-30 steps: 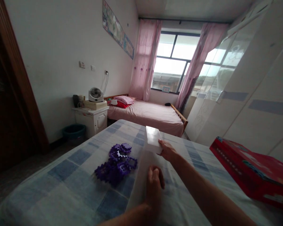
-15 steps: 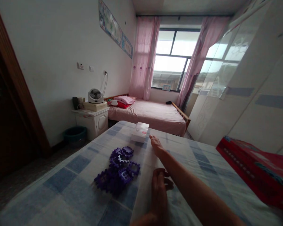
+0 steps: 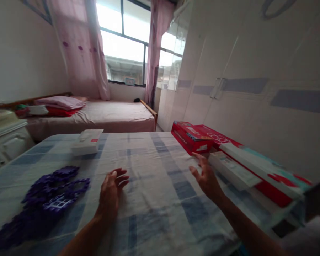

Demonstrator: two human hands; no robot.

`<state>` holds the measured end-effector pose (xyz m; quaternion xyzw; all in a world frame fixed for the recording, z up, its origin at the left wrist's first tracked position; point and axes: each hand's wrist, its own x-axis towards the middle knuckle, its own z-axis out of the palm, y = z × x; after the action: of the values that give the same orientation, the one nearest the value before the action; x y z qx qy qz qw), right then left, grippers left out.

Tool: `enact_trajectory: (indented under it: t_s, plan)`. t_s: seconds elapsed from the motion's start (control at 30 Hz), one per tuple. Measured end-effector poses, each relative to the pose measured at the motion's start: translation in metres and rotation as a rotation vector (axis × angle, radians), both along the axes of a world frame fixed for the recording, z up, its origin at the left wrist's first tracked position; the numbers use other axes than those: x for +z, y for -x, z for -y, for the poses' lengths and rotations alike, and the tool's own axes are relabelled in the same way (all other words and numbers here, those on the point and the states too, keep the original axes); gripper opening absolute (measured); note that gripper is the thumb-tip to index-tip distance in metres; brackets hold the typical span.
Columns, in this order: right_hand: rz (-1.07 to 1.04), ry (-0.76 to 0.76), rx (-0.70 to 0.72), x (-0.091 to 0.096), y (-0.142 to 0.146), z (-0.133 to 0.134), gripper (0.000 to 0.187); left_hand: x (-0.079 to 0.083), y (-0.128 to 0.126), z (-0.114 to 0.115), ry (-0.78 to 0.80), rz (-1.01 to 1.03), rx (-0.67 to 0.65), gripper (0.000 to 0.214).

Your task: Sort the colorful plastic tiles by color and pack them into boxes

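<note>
My left hand (image 3: 111, 190) is over the checked tablecloth (image 3: 149, 177), fingers apart and curved a little, with nothing in it. To its left lies a heap of purple plastic interlocking pieces (image 3: 52, 192), with a white lattice piece (image 3: 59, 202) among them. On the right, my right hand (image 3: 204, 174) has its thumb and fingers apart and holds nothing. Its fingertips are close to the near corner of a red box (image 3: 192, 137); I cannot tell whether they touch. A long white box (image 3: 232, 169) lies just right of that hand.
A small white box (image 3: 88, 142) stands near the table's far left edge. Larger red and white boxes (image 3: 261, 170) line the right side. Beyond the table are a bed (image 3: 117, 115) with pink bedding and a white wardrobe (image 3: 242, 60). A bedside cabinet (image 3: 9, 142) stands at left.
The view has swung right. My right hand has moved from near the small white box across to the red box. My left hand now lies clear of the right forearm, fingers spread.
</note>
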<state>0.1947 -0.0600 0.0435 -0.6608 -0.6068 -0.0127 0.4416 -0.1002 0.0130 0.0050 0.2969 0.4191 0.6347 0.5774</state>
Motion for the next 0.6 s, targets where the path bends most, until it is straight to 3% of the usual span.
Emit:
enact_trajectory:
  t_s: [0.1, 0.27, 0.37, 0.6]
  plan:
    - [0.203, -0.140, -0.314, -0.009, -0.064, 0.044, 0.056, 0.001, 0.001, -0.001, 0.010, -0.018, -0.020, 0.021]
    - [0.273, -0.100, -0.645, -0.032, -0.127, 0.079, 0.075, 0.005, 0.001, 0.000, 0.031, -0.030, -0.022, 0.017]
    - [0.247, -0.112, -0.722, -0.043, -0.141, 0.080, 0.081, 0.007, 0.001, 0.001, 0.024, -0.025, -0.013, 0.017]
    - [0.218, -0.191, -0.745, -0.057, -0.156, 0.070, 0.092, 0.002, 0.002, 0.001, -0.018, -0.023, -0.028, 0.027]
